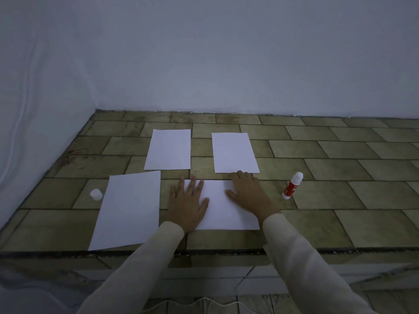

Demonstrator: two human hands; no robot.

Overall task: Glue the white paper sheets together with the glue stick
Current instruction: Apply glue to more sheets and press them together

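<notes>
Four paper sheets (pixel 168 149), one glue stick (pixel 292 185), one cap (pixel 96 194).

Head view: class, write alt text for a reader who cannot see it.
Both hands, left hand and right hand, press flat on a white sheet on a tiled surface. A glue stick lies right; its cap sits left.
</notes>
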